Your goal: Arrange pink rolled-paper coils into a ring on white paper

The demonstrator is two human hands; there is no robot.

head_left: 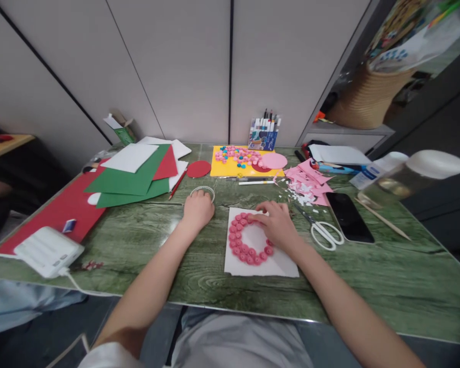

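Pink ring of rosettes (pixel 236 236) sits on the white sheet (pixel 285 267), and here's the right hand (pixel 278 224) over its upper right, fingers curled down; whether they pinch anything, I can't tell. Across to the left hand (pixel 198 210), knuckles up at a white hoop (pixel 202 186), its grip hidden too. Looks like a placing or pressing step, one calling for light, steady fingertips so neighbouring rosettes don't shift.

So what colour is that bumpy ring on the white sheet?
The bumpy ring is pink; it shows best in the head view.
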